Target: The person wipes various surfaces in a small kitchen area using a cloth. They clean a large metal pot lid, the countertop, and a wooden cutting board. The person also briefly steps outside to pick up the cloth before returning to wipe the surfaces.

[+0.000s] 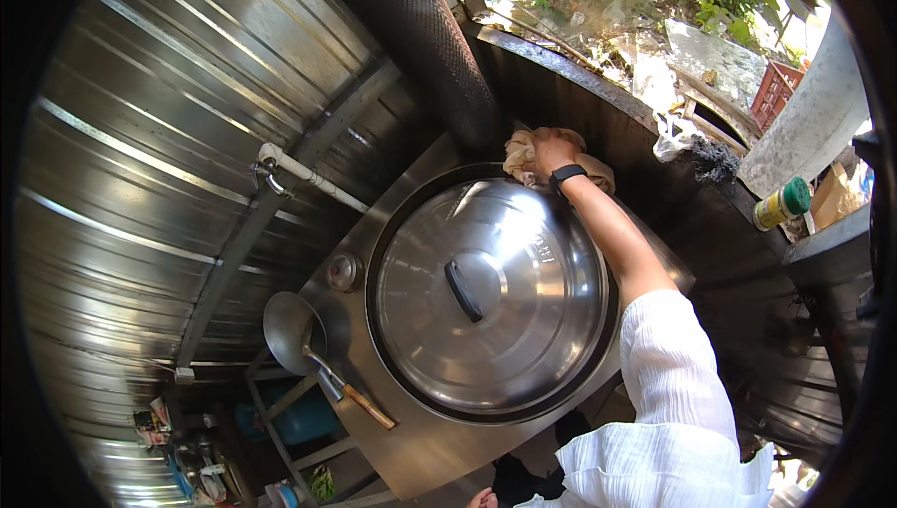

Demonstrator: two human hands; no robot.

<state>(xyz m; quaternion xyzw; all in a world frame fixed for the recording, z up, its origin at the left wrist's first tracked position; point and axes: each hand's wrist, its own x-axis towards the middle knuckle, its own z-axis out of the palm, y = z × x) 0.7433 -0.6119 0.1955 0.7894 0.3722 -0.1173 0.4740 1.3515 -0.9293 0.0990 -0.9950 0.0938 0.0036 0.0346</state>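
Observation:
My right hand (555, 149), with a black band at the wrist, grips a crumpled beige cloth (520, 157). It presses the cloth on the far corner of the stainless steel stove top (413, 462), just beyond a large domed metal lid (427, 347). That lid has a black handle (462, 291) and sits inside a dark round rim. Only some fingers of my left hand (483, 499) show at the bottom edge, so its grip is hidden. Over the left edge of the stove top juts a large metal ladle (286, 333) with a wooden handle (368, 406).
A small round metal-topped container (343, 272) stands left of the lid. A tap (270, 177) on a white pipe (322, 185) reaches in from the corrugated metal wall (154, 178). A mesh-wrapped flue (420, 38) rises behind. A green-capped container (781, 204) rests on the right ledge.

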